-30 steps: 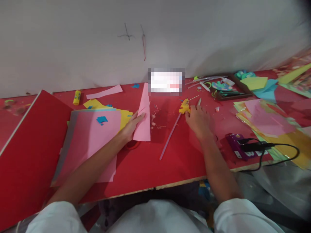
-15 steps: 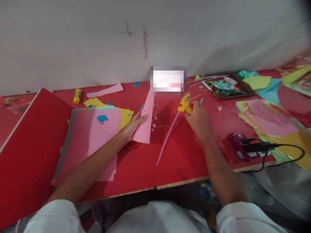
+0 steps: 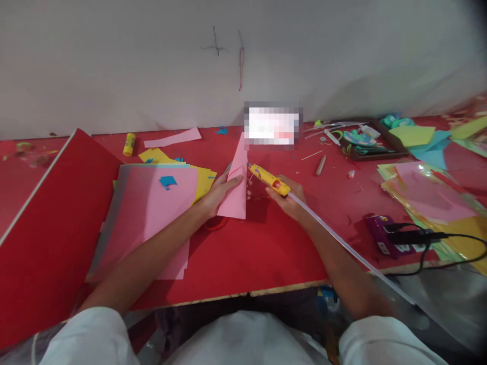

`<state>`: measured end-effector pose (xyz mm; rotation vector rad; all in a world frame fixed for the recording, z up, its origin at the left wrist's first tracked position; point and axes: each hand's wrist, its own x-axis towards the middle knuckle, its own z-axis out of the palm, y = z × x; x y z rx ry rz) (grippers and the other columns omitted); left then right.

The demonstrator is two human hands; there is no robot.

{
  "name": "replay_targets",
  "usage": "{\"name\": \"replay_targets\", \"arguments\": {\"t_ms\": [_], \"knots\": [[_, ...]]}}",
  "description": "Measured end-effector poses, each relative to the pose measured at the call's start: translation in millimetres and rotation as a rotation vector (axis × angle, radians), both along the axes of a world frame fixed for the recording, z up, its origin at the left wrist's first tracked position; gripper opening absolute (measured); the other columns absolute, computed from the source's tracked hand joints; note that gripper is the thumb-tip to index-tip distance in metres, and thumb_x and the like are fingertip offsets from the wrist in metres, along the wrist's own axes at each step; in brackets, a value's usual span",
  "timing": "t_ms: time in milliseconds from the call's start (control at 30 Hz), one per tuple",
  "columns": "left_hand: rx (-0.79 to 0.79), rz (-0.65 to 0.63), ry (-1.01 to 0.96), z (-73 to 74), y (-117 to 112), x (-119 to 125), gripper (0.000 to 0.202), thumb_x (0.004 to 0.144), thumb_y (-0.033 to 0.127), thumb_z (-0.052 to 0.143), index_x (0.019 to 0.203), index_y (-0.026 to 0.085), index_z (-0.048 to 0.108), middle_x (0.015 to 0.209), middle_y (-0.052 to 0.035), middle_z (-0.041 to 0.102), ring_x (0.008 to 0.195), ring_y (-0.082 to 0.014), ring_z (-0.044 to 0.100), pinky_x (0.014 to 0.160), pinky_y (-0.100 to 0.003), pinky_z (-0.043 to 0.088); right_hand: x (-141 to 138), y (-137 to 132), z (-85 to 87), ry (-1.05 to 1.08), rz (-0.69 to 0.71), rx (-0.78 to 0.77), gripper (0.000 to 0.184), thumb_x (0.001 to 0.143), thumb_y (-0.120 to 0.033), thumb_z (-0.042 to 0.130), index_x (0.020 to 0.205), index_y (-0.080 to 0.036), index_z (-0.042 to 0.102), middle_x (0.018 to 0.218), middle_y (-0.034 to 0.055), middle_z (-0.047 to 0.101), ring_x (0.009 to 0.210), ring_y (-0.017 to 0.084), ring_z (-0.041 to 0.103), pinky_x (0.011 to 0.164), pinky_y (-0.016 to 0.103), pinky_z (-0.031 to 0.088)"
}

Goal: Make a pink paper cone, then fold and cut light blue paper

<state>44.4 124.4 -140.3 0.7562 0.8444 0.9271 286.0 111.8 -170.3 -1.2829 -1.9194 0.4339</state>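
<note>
The left hand (image 3: 216, 196) closes its grip on a folded pink paper (image 3: 236, 187) and holds it upright on the table (image 3: 258, 253). The right hand (image 3: 289, 202) wraps its grip round a yellow glue gun (image 3: 268, 178). The nozzle points left, at or just beside the paper's edge; whether they touch is hard to judge. A clear glue stick (image 3: 342, 243) trails back from that grip along the forearm. Left of the left grip lies a stack of pink sheets (image 3: 152, 213).
</note>
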Motion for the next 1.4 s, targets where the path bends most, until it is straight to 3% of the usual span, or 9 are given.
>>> {"name": "replay_targets", "arguments": {"t_ms": [267,433,567,767,933,1133,1300,1400], "knots": [[-0.002,-0.016,0.003,-0.2,0.1,1.9,0.039,0.084,0.038,0.087,0.112,0.017,0.070,0.084,-0.0086,0.078,0.072,-0.0231,0.076,0.075,-0.038,0.066,-3.8,-2.2,6.1,-0.042,0.069,-0.028,0.037,0.101,-0.060,0.052,0.087,-0.026,0.061,0.084,0.0069,0.067,0.080,0.024,0.066,0.076,0.038,0.056],[0.003,-0.013,0.019,0.5,-0.7,3.4,0.047,0.081,0.037,0.090,0.118,0.016,0.068,0.085,-0.0082,0.078,0.073,-0.0237,0.076,0.078,-0.041,0.066,-5.3,-1.5,5.6,-0.055,0.082,-0.025,0.036,0.103,-0.058,0.049,0.093,-0.027,0.064,0.088,0.0080,0.068,0.085,0.025,0.067,0.079,0.040,0.057],[0.011,-0.013,0.015,-0.3,-0.1,3.4,0.047,0.081,0.037,0.090,0.117,0.017,0.067,0.084,-0.0067,0.077,0.071,-0.0214,0.075,0.073,-0.036,0.066,-4.7,-2.5,5.5,-0.086,0.067,-0.036,0.034,0.101,-0.058,0.053,0.094,-0.027,0.065,0.090,0.0085,0.069,0.088,0.027,0.067,0.082,0.042,0.057],[0.035,-0.008,0.018,-1.6,0.7,2.4,0.056,0.081,0.039,0.090,0.126,0.019,0.065,0.085,-0.0059,0.077,0.069,-0.0198,0.074,0.071,-0.034,0.064,-4.1,-5.4,4.4,-0.044,0.068,-0.012,0.042,0.102,-0.064,0.049,0.089,-0.027,0.064,0.084,0.0063,0.067,0.080,0.024,0.065,0.076,0.039,0.055],[0.088,0.004,0.065,-7.7,1.6,2.6,0.069,0.079,0.040,0.091,0.138,0.019,0.063,0.103,-0.0091,0.079,0.082,-0.0215,0.077,0.085,-0.037,0.063,-4.4,-5.7,4.1,-0.023,0.056,-0.012,0.037,0.101,-0.061,0.053,0.097,-0.027,0.067,0.086,0.0061,0.067,0.081,0.025,0.066,0.077,0.040,0.056],[0.092,-0.005,0.032,-9.0,1.9,2.0,0.068,0.078,0.038,0.092,0.138,0.019,0.065,0.121,-0.0146,0.077,0.106,-0.0276,0.076,0.096,-0.039,0.060,-3.4,-1.2,-5.6,-0.071,0.016,0.038,0.037,0.102,-0.060,0.050,0.096,-0.027,0.066,0.091,0.0086,0.070,0.087,0.026,0.070,0.080,0.040,0.057],[0.052,-0.048,-0.091,-3.4,0.4,-0.2,0.077,0.076,0.037,0.093,0.145,0.026,0.061,0.137,-0.0119,0.072,0.117,-0.0271,0.072,0.098,-0.035,0.059,-4.2,-3.9,3.0,-0.068,0.004,0.039,0.032,0.104,-0.053,0.051,0.110,-0.026,0.067,0.104,0.0114,0.074,0.101,0.028,0.073,0.089,0.040,0.058],[0.013,-0.057,-0.106,-2.8,-0.7,-2.1,0.087,0.073,0.034,0.094,0.151,0.032,0.056,0.137,-0.0097,0.072,0.116,-0.0270,0.073,0.098,-0.036,0.059,-4.8,-5.4,8.3,-0.067,-0.019,0.013,0.031,0.104,-0.049,0.051,0.115,-0.025,0.067,0.112,0.0124,0.075,0.108,0.029,0.073,0.094,0.042,0.058]]}}
